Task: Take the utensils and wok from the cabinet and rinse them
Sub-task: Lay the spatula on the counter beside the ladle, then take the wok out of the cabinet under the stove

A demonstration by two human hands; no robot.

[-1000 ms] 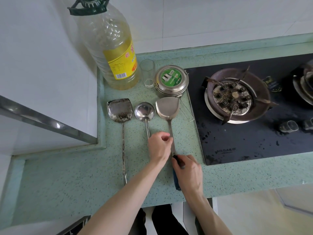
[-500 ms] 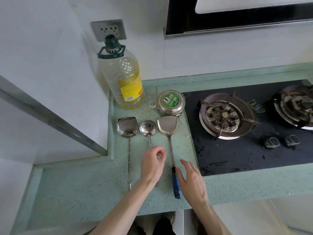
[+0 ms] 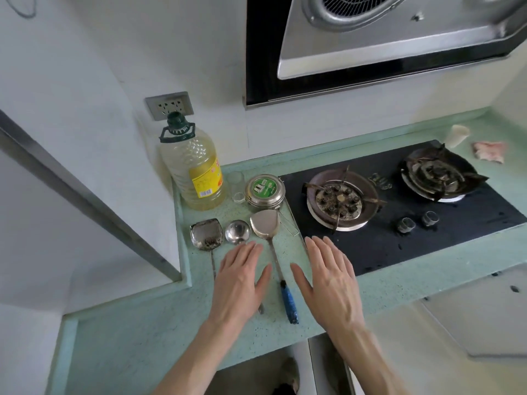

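Above the spatula, both hands now flat, grip released.

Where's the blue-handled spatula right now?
The blue-handled spatula lies on the green counter between both open hands, its blade just below the round steel tin, ladle to its left.

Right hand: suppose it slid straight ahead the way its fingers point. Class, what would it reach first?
The right hand points up and slightly left, towards the stove's near left corner. It would probably meet the black stove top first, then the wire handle by the round tin. Its height above the counter is unclear.
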